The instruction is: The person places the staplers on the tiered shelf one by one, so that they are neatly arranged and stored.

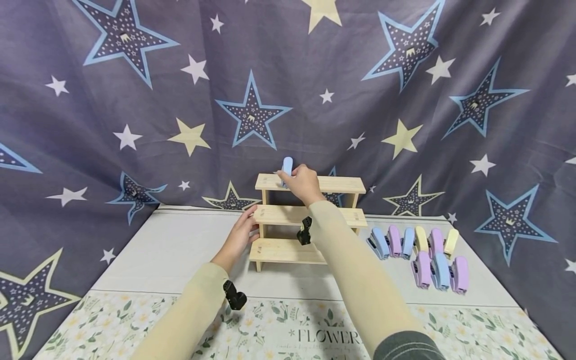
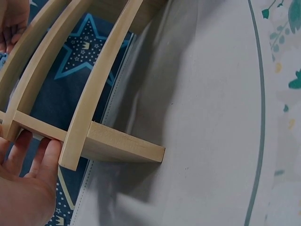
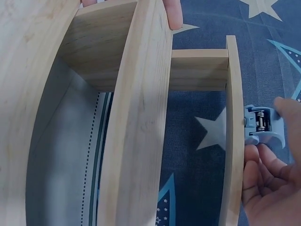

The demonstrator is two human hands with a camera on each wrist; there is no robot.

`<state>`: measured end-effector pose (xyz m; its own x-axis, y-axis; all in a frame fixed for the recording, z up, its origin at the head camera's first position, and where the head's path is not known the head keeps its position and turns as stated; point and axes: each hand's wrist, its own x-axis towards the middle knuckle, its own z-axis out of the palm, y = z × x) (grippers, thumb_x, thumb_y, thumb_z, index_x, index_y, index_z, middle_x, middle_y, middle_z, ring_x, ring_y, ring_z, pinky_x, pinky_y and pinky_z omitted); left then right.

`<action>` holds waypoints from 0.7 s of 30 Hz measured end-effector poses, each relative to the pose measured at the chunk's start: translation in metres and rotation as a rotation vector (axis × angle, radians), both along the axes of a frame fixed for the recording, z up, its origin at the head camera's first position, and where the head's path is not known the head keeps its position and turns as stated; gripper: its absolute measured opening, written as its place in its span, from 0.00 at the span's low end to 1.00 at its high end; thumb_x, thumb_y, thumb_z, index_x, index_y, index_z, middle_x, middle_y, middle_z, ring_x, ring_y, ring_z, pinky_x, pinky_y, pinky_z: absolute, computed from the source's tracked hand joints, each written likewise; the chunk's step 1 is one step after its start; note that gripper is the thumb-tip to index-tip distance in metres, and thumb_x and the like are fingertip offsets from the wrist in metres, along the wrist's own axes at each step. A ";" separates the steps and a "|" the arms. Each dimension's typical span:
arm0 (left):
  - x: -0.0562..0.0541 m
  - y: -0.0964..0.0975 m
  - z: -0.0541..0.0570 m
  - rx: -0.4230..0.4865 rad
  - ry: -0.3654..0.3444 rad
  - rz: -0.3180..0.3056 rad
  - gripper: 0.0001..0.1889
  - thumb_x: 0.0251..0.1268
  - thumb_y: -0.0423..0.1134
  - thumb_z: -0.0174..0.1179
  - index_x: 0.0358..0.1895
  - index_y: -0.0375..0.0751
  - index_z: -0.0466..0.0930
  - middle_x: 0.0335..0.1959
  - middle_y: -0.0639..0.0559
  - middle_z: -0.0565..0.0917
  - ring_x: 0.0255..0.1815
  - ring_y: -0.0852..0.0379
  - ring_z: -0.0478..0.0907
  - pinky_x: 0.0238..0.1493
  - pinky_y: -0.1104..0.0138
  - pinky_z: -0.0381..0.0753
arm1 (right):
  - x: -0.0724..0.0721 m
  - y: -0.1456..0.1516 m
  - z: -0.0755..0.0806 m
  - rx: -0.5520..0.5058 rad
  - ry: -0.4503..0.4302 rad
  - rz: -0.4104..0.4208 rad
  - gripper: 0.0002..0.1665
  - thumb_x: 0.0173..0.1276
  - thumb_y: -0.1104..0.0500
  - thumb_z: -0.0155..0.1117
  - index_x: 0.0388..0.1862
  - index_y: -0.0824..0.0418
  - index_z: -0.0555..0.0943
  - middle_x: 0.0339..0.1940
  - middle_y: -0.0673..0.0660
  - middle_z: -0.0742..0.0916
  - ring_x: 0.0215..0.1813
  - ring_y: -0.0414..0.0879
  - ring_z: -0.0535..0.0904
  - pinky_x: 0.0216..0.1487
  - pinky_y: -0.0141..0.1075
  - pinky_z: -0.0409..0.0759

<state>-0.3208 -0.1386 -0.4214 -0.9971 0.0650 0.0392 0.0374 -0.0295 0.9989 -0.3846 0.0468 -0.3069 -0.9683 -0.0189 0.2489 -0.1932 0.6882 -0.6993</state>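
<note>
A three-tier wooden shelf [image 1: 310, 215] stands on the table by the back curtain. My left hand [image 1: 240, 232] grips its left side at the middle tier; in the left wrist view, the fingertips [image 2: 49, 157] bear on the side piece. On the top tier, left of its middle, a light blue stapler [image 1: 287, 165] stands upright. My right hand [image 1: 306, 184] pinches it between thumb and fingers. The right wrist view shows the stapler's [image 3: 264, 125] metal spring, with its base right at the top board [image 3: 233, 141].
Several lilac, blue and yellow staplers [image 1: 423, 270] stand in two rows to the right of the shelf. A white mat [image 1: 180, 250] with a floral front band [image 1: 135, 320] covers the table. A star-patterned curtain [image 1: 288, 60] hangs close behind the shelf.
</note>
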 end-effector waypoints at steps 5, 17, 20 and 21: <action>0.000 0.000 0.000 -0.004 0.002 0.000 0.29 0.79 0.41 0.38 0.80 0.46 0.53 0.73 0.35 0.63 0.72 0.37 0.62 0.71 0.43 0.61 | 0.003 0.003 0.002 -0.005 -0.013 0.024 0.37 0.70 0.32 0.59 0.54 0.65 0.73 0.42 0.61 0.81 0.41 0.52 0.78 0.46 0.44 0.79; 0.004 0.002 0.004 -0.008 -0.015 -0.007 0.29 0.80 0.42 0.40 0.80 0.47 0.53 0.73 0.35 0.63 0.72 0.37 0.61 0.72 0.44 0.61 | 0.019 0.032 0.005 0.064 0.048 0.164 0.31 0.73 0.37 0.58 0.56 0.62 0.71 0.38 0.56 0.83 0.37 0.49 0.81 0.41 0.43 0.80; 0.003 0.001 0.005 -0.009 -0.023 0.000 0.29 0.80 0.42 0.39 0.81 0.48 0.52 0.74 0.35 0.63 0.72 0.37 0.61 0.72 0.44 0.61 | 0.023 0.043 0.007 0.117 0.054 0.176 0.31 0.74 0.38 0.58 0.56 0.63 0.72 0.39 0.58 0.84 0.38 0.51 0.81 0.42 0.44 0.80; 0.000 0.001 0.001 -0.008 -0.020 0.003 0.29 0.80 0.42 0.39 0.81 0.48 0.52 0.74 0.36 0.63 0.72 0.37 0.61 0.72 0.44 0.61 | 0.024 0.047 0.008 0.132 0.057 0.179 0.31 0.74 0.38 0.58 0.56 0.63 0.73 0.40 0.59 0.84 0.38 0.51 0.81 0.42 0.44 0.80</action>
